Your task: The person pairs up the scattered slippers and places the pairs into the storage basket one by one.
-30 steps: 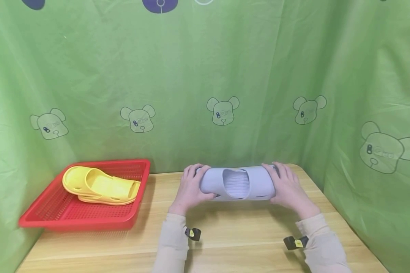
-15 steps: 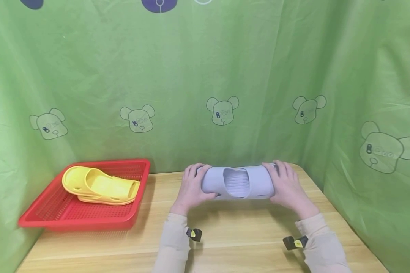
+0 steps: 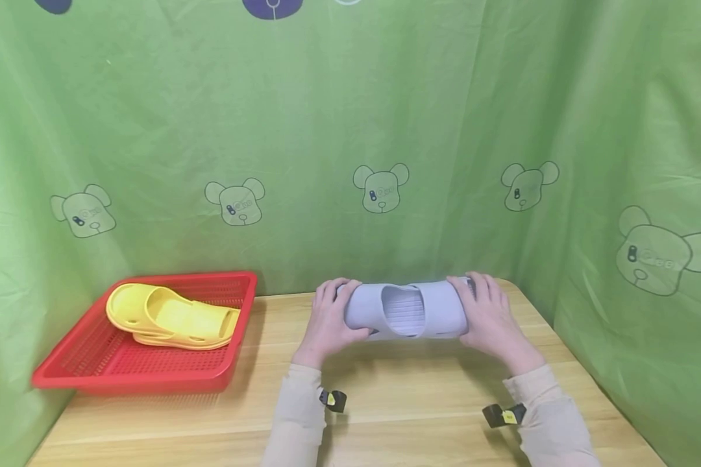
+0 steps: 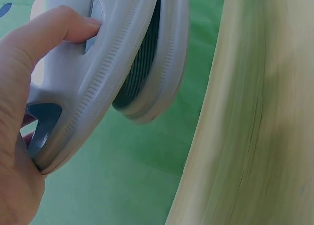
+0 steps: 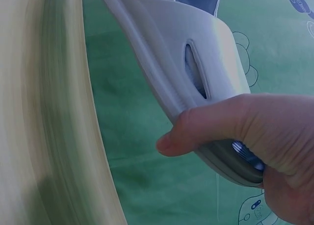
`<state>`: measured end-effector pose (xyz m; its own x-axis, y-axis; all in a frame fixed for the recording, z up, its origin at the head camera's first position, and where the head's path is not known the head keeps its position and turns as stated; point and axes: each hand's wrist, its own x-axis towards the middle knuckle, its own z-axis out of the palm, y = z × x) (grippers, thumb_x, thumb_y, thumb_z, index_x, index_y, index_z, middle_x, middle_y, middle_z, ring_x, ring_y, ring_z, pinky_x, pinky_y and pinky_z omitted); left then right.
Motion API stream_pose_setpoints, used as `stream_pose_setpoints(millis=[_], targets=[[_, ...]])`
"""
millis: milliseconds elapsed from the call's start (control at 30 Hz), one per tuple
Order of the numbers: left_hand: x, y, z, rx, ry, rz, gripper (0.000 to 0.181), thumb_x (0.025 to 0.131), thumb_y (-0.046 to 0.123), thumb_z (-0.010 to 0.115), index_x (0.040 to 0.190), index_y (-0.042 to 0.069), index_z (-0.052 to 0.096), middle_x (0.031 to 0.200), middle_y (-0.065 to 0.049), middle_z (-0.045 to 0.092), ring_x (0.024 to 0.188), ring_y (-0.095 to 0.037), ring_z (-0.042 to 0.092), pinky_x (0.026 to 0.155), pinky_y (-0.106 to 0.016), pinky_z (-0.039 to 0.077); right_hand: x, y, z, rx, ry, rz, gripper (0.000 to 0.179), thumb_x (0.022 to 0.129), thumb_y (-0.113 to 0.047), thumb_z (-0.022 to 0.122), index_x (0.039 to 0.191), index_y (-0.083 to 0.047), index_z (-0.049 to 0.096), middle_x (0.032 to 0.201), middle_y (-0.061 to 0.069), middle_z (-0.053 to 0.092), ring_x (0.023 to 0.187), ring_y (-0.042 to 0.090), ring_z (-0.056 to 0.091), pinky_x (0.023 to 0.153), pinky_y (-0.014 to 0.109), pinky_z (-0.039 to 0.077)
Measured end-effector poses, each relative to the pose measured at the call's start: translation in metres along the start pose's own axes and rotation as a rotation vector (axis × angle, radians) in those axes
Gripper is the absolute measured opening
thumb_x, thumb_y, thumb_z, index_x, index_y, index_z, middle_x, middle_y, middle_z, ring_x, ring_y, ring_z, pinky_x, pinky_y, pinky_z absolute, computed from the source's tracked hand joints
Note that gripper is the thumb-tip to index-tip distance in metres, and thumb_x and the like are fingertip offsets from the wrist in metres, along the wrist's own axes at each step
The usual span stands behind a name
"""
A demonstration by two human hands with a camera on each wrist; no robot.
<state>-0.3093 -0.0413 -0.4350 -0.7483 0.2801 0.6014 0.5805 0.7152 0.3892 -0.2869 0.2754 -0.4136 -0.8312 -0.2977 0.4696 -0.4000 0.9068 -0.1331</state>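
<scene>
A pair of pale lilac slippers (image 3: 365,308) is held level over the far part of the table, with a toe cap at each end. My left hand (image 3: 330,324) grips the left end, and in the left wrist view its thumb (image 4: 64,24) lies across a side slot. Around the right end my right hand (image 3: 489,322) is curled, its thumb (image 5: 206,124) along the toe cap in the right wrist view. A gap shows between the two soles in the left wrist view. The fingers on the far side are mostly hidden.
A red plastic basket (image 3: 152,383) stands at the left of the wooden table (image 3: 415,402), holding yellow slippers (image 3: 193,318). A green curtain (image 3: 304,117) with bear prints closes off the back and sides. Each wrist carries a small black camera.
The lilac slippers have risen very slightly, and the right hand has edged a little inward with them. Both grips look the same; the basket has not moved.
</scene>
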Motion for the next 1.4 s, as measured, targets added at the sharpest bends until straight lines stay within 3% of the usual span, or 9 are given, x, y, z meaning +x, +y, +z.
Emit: stream_pose_setpoints(millis=[200, 567, 967, 1133, 1400], targets=[[0.0, 0.0, 0.001, -0.001, -0.016, -0.023, 0.086, 0.059, 0.043, 0.088, 0.134, 0.029, 0.05, 0.136, -0.004, 0.048, 0.128, -0.026, 0.039, 0.106, -0.049, 0.037, 0.001, -0.002, 0.0, -0.006, 0.011, -0.007, 0.117, 0.038, -0.005, 0.089, 0.142, -0.01, 0.035, 0.14, 0.033, 0.031, 0.128, 0.052, 0.027, 0.1, 0.075, 0.024], [0.0, 0.0, 0.003, 0.003, -0.003, -0.006, 0.086, 0.058, 0.042, 0.088, 0.134, 0.027, 0.05, 0.135, -0.004, 0.049, 0.128, -0.026, 0.039, 0.105, -0.05, 0.038, 0.001, -0.002, 0.005, -0.021, 0.051, -0.05, 0.111, 0.038, -0.007, 0.088, 0.138, -0.012, 0.039, 0.137, 0.03, 0.036, 0.125, 0.051, 0.03, 0.097, 0.074, 0.028], [-0.001, -0.003, -0.001, 0.052, -0.054, -0.037, 0.089, 0.059, 0.047, 0.086, 0.137, 0.029, 0.048, 0.139, -0.004, 0.049, 0.131, -0.027, 0.039, 0.109, -0.051, 0.035, 0.001, 0.001, 0.007, 0.003, 0.01, -0.038, 0.116, 0.041, -0.009, 0.089, 0.144, -0.017, 0.036, 0.143, 0.026, 0.033, 0.131, 0.049, 0.028, 0.102, 0.074, 0.025], [0.0, -0.004, -0.004, 0.068, -0.062, -0.027, 0.089, 0.059, 0.047, 0.086, 0.137, 0.026, 0.049, 0.139, -0.005, 0.049, 0.131, -0.028, 0.039, 0.112, -0.052, 0.031, 0.002, 0.001, 0.01, -0.004, 0.01, -0.033, 0.115, 0.043, -0.009, 0.088, 0.145, -0.018, 0.036, 0.143, 0.025, 0.033, 0.13, 0.048, 0.028, 0.099, 0.074, 0.026], [0.0, -0.009, -0.01, 0.074, -0.022, 0.017, 0.087, 0.057, 0.046, 0.087, 0.134, 0.025, 0.051, 0.136, -0.004, 0.051, 0.128, -0.027, 0.042, 0.112, -0.049, 0.034, 0.002, -0.002, 0.016, 0.0, 0.004, -0.042, 0.116, 0.046, -0.01, 0.089, 0.147, -0.017, 0.034, 0.146, 0.026, 0.033, 0.132, 0.048, 0.028, 0.101, 0.074, 0.025]])
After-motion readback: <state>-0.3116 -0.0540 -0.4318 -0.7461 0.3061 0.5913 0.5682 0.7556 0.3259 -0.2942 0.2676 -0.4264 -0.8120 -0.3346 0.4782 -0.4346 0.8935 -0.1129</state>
